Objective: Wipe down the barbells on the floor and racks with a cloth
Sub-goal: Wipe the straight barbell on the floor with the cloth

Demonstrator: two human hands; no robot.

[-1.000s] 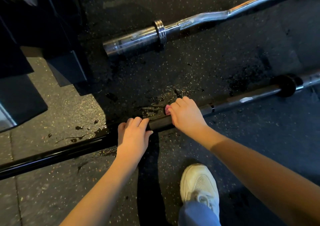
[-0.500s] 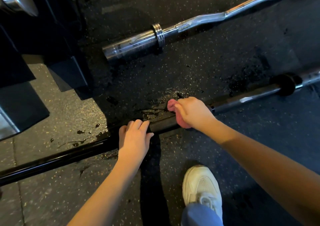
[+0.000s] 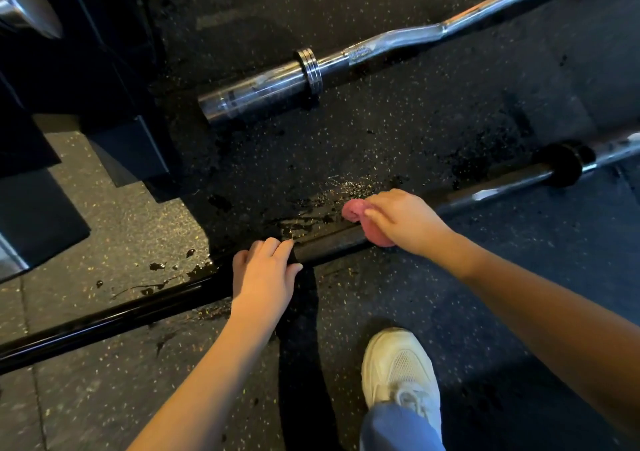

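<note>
Head view: a gym floor (image 3: 450, 121) of dark speckled rubber is being looked down on from above, past two bare forearms.
Black barbell (image 3: 121, 315): it is lying on the floor, running from the lower left edge up to the right, where a thick black collar (image 3: 561, 166) is being shown near the right edge.
Left hand (image 3: 265, 274): it is being laid over the middle of the black barbell, fingers bent over the top of the bar and thumb kept on the near side, so the bar is being held down.
Cloth (image 3: 353, 210): a small pink cloth is being bunched against the bar, just to the right of the left hand, with a short rough stretch of bar left bare between them.
Right hand (image 3: 405, 222): it is being closed round the cloth, fingers curled over it and pressing it onto the bar.
Wet marks (image 3: 346, 187): shiny splashes are being seen on the floor just behind the bar, and more by its left part.
Chrome bar (image 3: 263, 88): a wavy silver bar is lying on the floor farther back, well apart from the hands.
Black frame (image 3: 86, 69): a dark piece of equipment is filling the upper left.
White shoe (image 3: 401, 371): it is being planted on the floor below the right hand, with a blue trouser leg (image 3: 398, 430) above it.
</note>
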